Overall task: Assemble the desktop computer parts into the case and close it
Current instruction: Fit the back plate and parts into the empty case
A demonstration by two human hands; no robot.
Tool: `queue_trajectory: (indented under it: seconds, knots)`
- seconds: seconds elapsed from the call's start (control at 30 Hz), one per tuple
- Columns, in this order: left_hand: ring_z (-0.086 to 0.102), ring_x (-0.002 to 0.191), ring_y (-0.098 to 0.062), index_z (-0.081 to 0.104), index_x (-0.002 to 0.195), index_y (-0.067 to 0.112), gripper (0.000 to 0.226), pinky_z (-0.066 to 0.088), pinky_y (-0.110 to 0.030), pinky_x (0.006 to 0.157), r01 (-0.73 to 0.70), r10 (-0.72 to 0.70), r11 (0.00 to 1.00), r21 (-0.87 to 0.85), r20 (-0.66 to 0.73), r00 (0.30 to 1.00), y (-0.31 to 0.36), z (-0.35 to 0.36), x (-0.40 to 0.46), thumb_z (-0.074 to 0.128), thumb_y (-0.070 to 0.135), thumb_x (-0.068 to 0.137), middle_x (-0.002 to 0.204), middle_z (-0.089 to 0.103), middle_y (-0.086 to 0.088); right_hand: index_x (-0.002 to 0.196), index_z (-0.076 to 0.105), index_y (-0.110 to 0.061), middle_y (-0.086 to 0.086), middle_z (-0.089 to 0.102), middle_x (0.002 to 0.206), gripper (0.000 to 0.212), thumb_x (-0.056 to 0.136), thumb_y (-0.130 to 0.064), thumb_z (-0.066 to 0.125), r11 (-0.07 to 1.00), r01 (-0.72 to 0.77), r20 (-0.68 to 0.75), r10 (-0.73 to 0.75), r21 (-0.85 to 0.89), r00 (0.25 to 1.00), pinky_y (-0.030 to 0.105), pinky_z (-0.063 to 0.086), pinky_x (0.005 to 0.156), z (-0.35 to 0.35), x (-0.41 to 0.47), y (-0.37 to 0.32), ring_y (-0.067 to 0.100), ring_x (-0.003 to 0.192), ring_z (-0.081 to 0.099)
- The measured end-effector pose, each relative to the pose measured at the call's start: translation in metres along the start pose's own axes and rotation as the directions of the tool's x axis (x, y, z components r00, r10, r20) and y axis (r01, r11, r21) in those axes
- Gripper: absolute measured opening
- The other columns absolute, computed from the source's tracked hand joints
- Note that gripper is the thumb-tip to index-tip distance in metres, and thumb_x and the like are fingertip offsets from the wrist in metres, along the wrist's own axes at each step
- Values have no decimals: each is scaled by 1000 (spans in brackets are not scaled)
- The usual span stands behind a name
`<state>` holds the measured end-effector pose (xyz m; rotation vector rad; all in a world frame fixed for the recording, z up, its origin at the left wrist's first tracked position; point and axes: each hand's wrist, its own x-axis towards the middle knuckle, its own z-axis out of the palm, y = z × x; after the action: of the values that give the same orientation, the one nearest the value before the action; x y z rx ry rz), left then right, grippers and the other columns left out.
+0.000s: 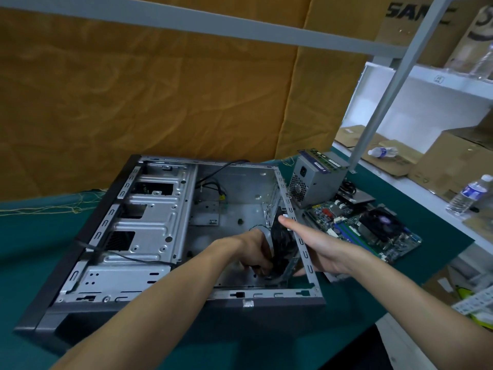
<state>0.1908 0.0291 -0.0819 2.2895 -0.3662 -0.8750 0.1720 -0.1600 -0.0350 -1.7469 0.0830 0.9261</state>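
Both hands are working the rear fan [280, 241] into the case [160, 225].
I'm curling my left hand [256, 252] around it, probably, while my right hand [317, 249], fingers straight, is bracing the back wall.

- "SAN…", in large black letters partly cut off by a shelf post, stands on a cardboard box [416, 20] far above the right hand [320, 249].
- Other labels are too small to read.
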Motion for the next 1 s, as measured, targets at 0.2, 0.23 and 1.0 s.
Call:
queue_trajectory:
  seconds: [0.2,0.23,1.0]
  knots:
    - [68,67,-4,77,101,12,12,52,-20,56,4,-5,998,-65,-2,1000,4,-2,-2,71,14,91,64,71,12,139,55,-24,13,75,117,79,82,-78,62,1000,2,-71,-3,-5,997,53,53,102,2,0,-1,31,109,72]
    - [68,67,-4,77,102,12,13,53,-19,57,10,-10,997,-82,-7,1000,3,-2,-2,72,14,91,64,70,12,140,54,-24,13,75,117,79,83,-78,61,1000,1,-77,-1,-3,997,54,53,102,3,-1,-1,32,109,72]
    - [61,58,-4,77,110,2,18,48,-16,53,82,-78,959,-271,25,997,3,0,-6,66,8,96,77,74,4,84,60,-36,-27,63,71,35,87,-72,60,1000,-8,-265,9,5,964,21,53,43,15,-12,-9,-8,55,64]
